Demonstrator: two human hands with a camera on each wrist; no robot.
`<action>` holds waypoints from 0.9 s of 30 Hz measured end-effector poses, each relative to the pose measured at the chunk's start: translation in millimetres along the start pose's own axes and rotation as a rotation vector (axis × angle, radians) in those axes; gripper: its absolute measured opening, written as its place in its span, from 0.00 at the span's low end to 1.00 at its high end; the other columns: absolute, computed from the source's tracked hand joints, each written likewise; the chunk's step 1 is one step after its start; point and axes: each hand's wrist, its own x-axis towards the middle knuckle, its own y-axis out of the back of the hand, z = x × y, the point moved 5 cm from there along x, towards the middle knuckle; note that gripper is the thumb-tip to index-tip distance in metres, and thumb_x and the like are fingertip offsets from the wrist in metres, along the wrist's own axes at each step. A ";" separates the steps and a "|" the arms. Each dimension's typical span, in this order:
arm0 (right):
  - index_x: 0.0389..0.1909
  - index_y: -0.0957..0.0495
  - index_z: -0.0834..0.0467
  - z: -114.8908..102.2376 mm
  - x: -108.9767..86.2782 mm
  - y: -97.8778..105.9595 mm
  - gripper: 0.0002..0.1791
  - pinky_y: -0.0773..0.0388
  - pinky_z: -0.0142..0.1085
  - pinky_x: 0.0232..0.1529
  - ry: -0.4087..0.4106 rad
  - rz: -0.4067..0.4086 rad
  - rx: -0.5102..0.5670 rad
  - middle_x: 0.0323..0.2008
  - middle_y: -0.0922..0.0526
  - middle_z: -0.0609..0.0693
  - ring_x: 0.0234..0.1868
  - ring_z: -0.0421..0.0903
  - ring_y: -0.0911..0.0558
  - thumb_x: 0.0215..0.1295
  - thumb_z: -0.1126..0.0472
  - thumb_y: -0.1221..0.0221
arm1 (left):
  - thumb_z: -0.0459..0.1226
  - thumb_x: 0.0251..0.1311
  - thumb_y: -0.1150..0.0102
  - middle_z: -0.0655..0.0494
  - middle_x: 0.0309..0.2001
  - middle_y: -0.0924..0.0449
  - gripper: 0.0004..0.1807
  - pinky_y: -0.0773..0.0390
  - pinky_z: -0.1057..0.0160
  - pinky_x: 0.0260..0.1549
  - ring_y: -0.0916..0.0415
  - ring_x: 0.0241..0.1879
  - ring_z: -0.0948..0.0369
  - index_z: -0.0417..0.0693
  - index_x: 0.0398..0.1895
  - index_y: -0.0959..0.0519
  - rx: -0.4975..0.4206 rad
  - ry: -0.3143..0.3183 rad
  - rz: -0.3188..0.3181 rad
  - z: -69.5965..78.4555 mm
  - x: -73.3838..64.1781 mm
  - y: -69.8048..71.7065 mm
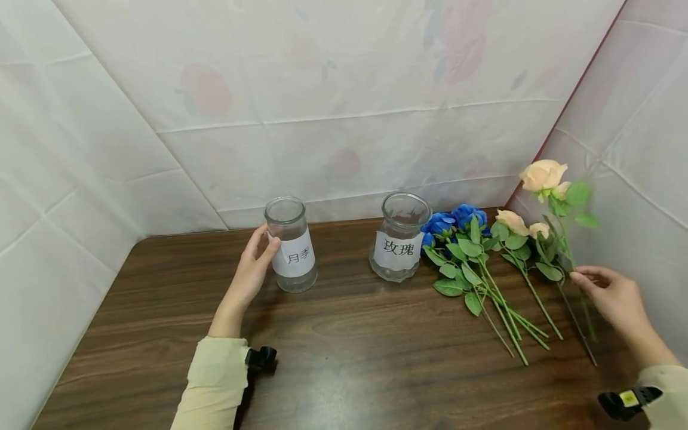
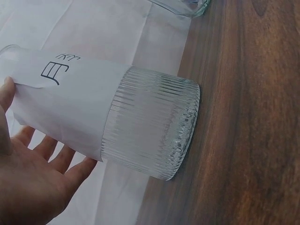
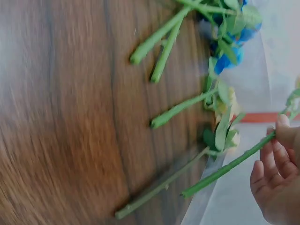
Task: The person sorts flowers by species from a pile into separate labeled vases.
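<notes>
My left hand holds the straight glass vase, thumb on its white label and the other fingers round the back. Ribbed glass shows at that vase's lower part in the left wrist view. At the right, my right hand pinches the green stem of a peach rose, thumb against fingers. The flower stands upright, its cut stem end above the tabletop. Two more peach roses lie just left of this hand.
A rounder glass vase with a white label stands at the middle back. Blue roses lie beside it, stems pointing toward the front of the wooden table. White cloth walls enclose the back and sides.
</notes>
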 end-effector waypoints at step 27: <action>0.43 0.21 0.49 -116.0 -9.9 -44.7 0.12 0.24 0.21 0.30 0.053 0.082 0.737 0.33 0.14 0.35 0.33 0.31 0.17 0.69 0.70 0.42 | 0.50 0.76 0.56 0.45 0.77 0.54 0.32 0.52 0.38 0.69 0.56 0.75 0.45 0.54 0.78 0.47 0.004 -0.018 0.005 -4.3 2.9 -0.7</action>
